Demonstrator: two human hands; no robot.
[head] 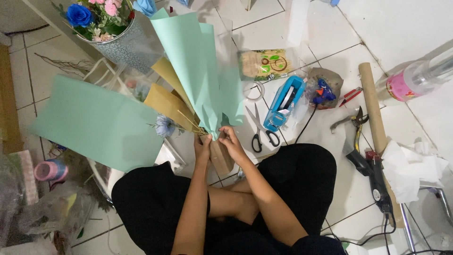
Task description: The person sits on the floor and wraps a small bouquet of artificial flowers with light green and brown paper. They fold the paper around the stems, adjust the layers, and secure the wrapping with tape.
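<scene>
- Low on the tiled floor, seated cross-legged, bouquet held upright just above the lap, close to the body for control.
- Left hand: fingers closed round the gathered base of the wrap, pinching brown paper and thin sticks together so the bundle keeps its fan shape.
- Right hand: fingers curled onto the lower edge of the mint paper, pressing it against the same neck; thumb tucked, grip firm.
- Mint sheets flaring up and outward from that pinch point, brown sheets layered behind on the left.
- Loose mint sheet lying flat to the left, near the knee, within easy reach.
- Scissors and blue tape dispenser just beyond the hands on the right side, handles turned toward the body.
- Glue gun, pliers and cardboard tube farther right, well apart from the work.
- Pot of flowers at upper left, behind the wrap.
</scene>
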